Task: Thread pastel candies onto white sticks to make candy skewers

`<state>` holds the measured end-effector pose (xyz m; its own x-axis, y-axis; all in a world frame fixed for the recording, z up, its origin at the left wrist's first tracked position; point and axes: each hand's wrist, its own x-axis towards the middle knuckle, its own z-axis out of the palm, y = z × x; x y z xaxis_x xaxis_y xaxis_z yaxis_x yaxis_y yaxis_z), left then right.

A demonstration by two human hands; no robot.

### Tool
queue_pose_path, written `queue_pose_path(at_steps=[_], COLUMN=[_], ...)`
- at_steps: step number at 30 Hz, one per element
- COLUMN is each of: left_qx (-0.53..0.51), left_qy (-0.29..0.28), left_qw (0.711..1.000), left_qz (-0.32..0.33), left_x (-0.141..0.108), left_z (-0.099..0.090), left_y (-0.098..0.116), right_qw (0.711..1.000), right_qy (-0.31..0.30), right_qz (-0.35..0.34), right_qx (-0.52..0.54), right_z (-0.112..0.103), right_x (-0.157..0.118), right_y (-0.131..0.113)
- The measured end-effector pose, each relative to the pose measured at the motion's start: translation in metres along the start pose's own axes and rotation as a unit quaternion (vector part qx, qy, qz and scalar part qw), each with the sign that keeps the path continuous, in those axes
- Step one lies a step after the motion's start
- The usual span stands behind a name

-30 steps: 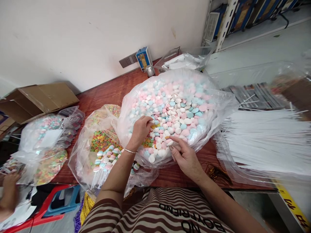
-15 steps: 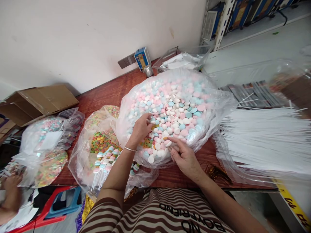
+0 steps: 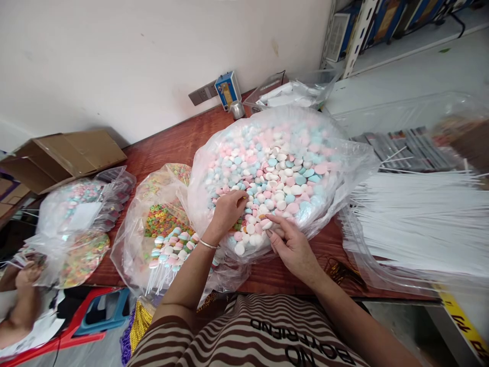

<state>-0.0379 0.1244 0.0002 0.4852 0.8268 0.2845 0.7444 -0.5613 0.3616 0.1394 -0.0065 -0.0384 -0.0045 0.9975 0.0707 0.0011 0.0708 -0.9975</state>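
Note:
A large clear plastic bag (image 3: 344,163) lies open on the table, heaped with pink, white and pale-blue marshmallows (image 3: 280,191). My left hand (image 3: 228,210) is over its near left part, fingertips pinched together; what they hold is hidden. My right hand (image 3: 292,247) is at the heap's near right edge, thumb and forefinger closed on a pale marshmallow (image 3: 267,224). A small orange piece (image 3: 262,216) shows at its tip. Left of the bag, finished-looking marshmallow sticks (image 3: 173,250) lie on another bag holding colourful ring candies (image 3: 162,219).
White sticks (image 3: 412,224) fill a clear bag on the right. At the back stand a blue box-shaped device (image 3: 228,90), a metal cup (image 3: 237,109) and a clear bin (image 3: 324,81). A cardboard box (image 3: 84,150) is left; another person's hand (image 3: 28,275) shows there.
My left hand has shifted slightly and its fingers have drawn together, covering the yellow rings seen near them. The right hand keeps its pinch. The whole view has shifted a little.

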Motion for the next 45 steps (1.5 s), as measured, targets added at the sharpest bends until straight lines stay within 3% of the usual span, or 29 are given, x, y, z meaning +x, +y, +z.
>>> queue_pose_path(at_steps=[4, 12, 15, 17, 19, 22, 25, 29, 32, 39, 45], left_qx=[-0.052, -0.015, -0.032, -0.108, -0.229, -0.383, -0.455, -0.495, -0.489, -0.415, -0.390], left_qy=[0.006, -0.091, -0.044, -0.003, 0.002, -0.016, -0.004, -0.014, -0.011, 0.005, 0.018], left_qw=[0.999, 0.995, 0.998, 0.994, 0.970, 0.911, 0.871, 0.843, 0.845, 0.887, 0.904], left_qz=[0.014, 0.038, 0.010, -0.026, -0.077, -0.150, -0.185, -0.209, -0.214, -0.201, -0.172], left_x=[0.003, 0.014, 0.015, 0.012, 0.006, -0.005, -0.013, -0.020, -0.023, -0.026, -0.029], left_z=[0.000, -0.003, -0.002, -0.003, -0.005, -0.010, -0.014, -0.013, -0.010, 0.001, 0.005], left_y=[0.000, -0.004, -0.003, -0.001, 0.003, 0.011, 0.020, 0.026, 0.026, 0.024, 0.029], right_qw=[1.000, 1.000, 1.000, 1.000, 0.999, 0.997, 0.994, 0.992, 0.991, 0.988, 0.985], right_qy=[0.001, 0.001, 0.005, 0.011, 0.018, 0.022, 0.010, 0.011, 0.012, 0.015, 0.025], right_qz=[0.000, 0.001, -0.002, -0.004, -0.008, -0.027, -0.043, -0.035, -0.034, -0.041, -0.045], right_qx=[-0.009, -0.012, -0.018, -0.023, -0.035, -0.072, -0.103, -0.118, -0.130, -0.151, -0.167], right_z=[0.000, 0.000, -0.001, -0.002, -0.004, -0.005, -0.003, -0.001, -0.001, 0.001, 0.003], right_x=[0.000, 0.001, -0.001, -0.002, -0.002, -0.001, 0.000, -0.002, -0.003, -0.001, -0.002], right_y=[0.001, 0.001, -0.003, -0.008, -0.014, -0.022, -0.028, -0.030, -0.030, -0.030, -0.025])
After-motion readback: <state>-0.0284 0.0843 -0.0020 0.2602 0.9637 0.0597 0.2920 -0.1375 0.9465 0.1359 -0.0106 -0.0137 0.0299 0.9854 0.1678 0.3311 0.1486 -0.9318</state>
